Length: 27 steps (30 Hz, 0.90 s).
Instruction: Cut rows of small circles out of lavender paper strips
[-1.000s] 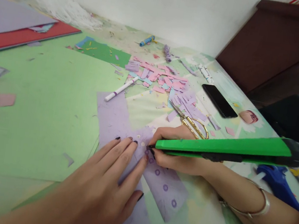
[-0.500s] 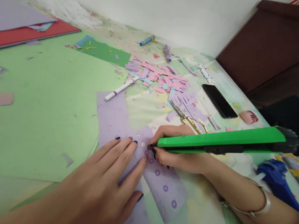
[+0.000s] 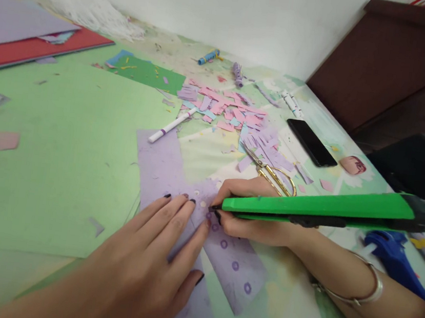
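Note:
My right hand (image 3: 253,231) grips a green utility knife (image 3: 319,205) low, near the blade end, its handle slanting out to the right over the wrist. The tip meets a purple paper strip (image 3: 242,279) marked with a row of small drawn rings; a couple of pale round holes show by the fingertips. My left hand (image 3: 160,250) lies flat with fingers stretched across a longer purple paper (image 3: 160,168) and the edge of the strip. Just beyond the right hand are gold-handled scissors (image 3: 269,171). A white marker (image 3: 172,125) rests across the purple paper's far end.
A large green sheet (image 3: 61,161) covers the left. Pink, purple and blue paper scraps (image 3: 226,106) are heaped behind the hands. A black phone (image 3: 311,143) lies at right, with a blue tape dispenser (image 3: 387,252) nearer. Red board (image 3: 91,38) sits far left.
The knife's rear end has swung slightly toward me and to the right, while its tip stays at nearly the same spot. My left hand has not visibly moved.

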Available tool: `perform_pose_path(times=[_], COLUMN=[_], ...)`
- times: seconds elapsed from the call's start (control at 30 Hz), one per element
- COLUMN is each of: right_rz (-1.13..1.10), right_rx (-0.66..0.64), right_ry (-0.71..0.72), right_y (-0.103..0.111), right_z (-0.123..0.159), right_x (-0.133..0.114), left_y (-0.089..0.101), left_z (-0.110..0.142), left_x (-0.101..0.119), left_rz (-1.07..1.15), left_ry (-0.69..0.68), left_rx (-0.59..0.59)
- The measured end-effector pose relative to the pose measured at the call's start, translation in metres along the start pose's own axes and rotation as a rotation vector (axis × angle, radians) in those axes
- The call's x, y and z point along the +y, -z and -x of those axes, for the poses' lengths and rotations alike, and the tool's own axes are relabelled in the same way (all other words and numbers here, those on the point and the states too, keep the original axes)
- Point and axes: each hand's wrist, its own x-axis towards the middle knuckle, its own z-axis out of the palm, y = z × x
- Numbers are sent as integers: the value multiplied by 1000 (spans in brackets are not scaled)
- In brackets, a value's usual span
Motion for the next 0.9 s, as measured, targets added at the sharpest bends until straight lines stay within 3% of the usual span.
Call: perform_pose_path(times=[0.5,0.9], right_rz=[22,-31], right_rx=[31,25], right_ry=[76,-13], right_y=[-4,-2], right_z=[2,2], right_x=[5,4], left_y=[4,7], left_z=[-5,-8], left_x=[-2,-3], left_rz=[-6,-3], left_ry=[-23,0], left_rx=[-2,-3])
